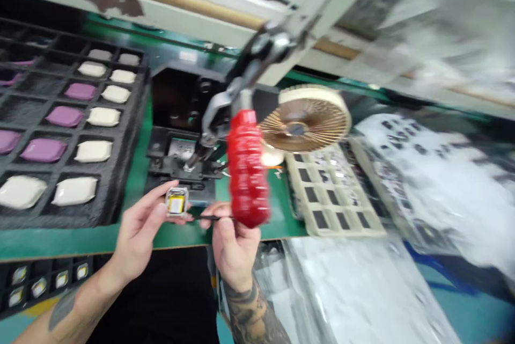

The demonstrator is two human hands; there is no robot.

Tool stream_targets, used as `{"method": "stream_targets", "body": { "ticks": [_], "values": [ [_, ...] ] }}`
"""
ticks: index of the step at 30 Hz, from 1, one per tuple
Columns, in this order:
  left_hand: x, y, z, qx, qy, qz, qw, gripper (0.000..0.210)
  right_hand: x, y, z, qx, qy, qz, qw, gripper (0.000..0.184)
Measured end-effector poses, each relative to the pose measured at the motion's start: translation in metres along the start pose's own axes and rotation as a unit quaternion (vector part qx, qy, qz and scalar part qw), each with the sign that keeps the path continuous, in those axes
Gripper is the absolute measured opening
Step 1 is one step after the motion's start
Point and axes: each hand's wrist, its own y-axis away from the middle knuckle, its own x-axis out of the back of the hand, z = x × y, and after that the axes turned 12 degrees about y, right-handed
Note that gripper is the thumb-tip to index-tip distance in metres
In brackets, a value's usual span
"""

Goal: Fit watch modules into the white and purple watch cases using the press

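Item in hand: your left hand (139, 231) pinches a small silver-framed yellow module (176, 203), your right hand (233, 242) grips thin black tweezers (211, 218) against it; steady alignment next.

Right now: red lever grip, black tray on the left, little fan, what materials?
Red lever grip: glossy ribbed coating, probably soft plastic or rubber. Black tray: matt, rough-walled, looks like foam. Fan: beige plastic housing, thin-spoked grille with a tan sheen, plastic or metal unclear through blur.
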Motion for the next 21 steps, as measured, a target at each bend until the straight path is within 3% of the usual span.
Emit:
{"method": "stream_targets", "body": {
  "ticks": [3,7,9,10,11,12,14,15,16,18,19,21],
  "values": [
    [0.01,0.001,-0.001,0.04,-0.031,0.047,0.998,0.05,0.04,-0.004,-0.039,-0.01,-0.011,-0.034,0.999,0.019],
    [0.017,0.0,0.004,0.042,-0.069,0.044,0.996,0.062,0.15,-0.032,-0.114,0.028,0.145,-0.106,0.983,0.03],
    [0.015,0.001,0.007,0.039,-0.099,0.037,0.994,0.065,0.208,-0.057,-0.14,-0.005,0.286,-0.206,0.936,0.045],
    [0.012,0.002,0.009,0.043,-0.117,0.034,0.992,0.066,0.231,-0.073,-0.145,-0.033,0.376,-0.199,0.904,0.052],
    [0.009,0.003,0.011,0.049,-0.136,0.031,0.989,0.065,0.249,-0.09,-0.146,-0.059,0.466,-0.161,0.868,0.056],
    [0.005,0.005,0.012,0.058,-0.153,0.03,0.986,0.065,0.261,-0.108,-0.141,-0.044,0.536,-0.064,0.841,0.062],
    [-0.001,0.008,0.016,0.071,-0.178,0.033,0.981,0.063,0.268,-0.136,-0.12,0.046,0.596,0.159,0.786,0.067],
    [-0.004,0.009,0.017,0.075,-0.188,0.037,0.979,0.062,0.265,-0.145,-0.107,0.102,0.591,0.227,0.767,0.059],
    [-0.006,0.01,0.018,0.078,-0.196,0.039,0.977,0.061,0.258,-0.149,-0.093,0.155,0.583,0.254,0.756,0.046],
    [-0.009,0.012,0.019,0.083,-0.209,0.041,0.973,0.06,0.24,-0.141,-0.069,0.232,0.589,0.197,0.749,0.019],
    [-0.01,0.013,0.019,0.084,-0.216,0.042,0.972,0.059,0.23,-0.13,-0.06,0.254,0.607,0.128,0.742,0.017],
    [-0.012,0.014,0.017,0.08,-0.232,0.042,0.969,0.055,0.211,-0.104,-0.045,0.266,0.661,-0.033,0.701,0.022]
  ]
}}
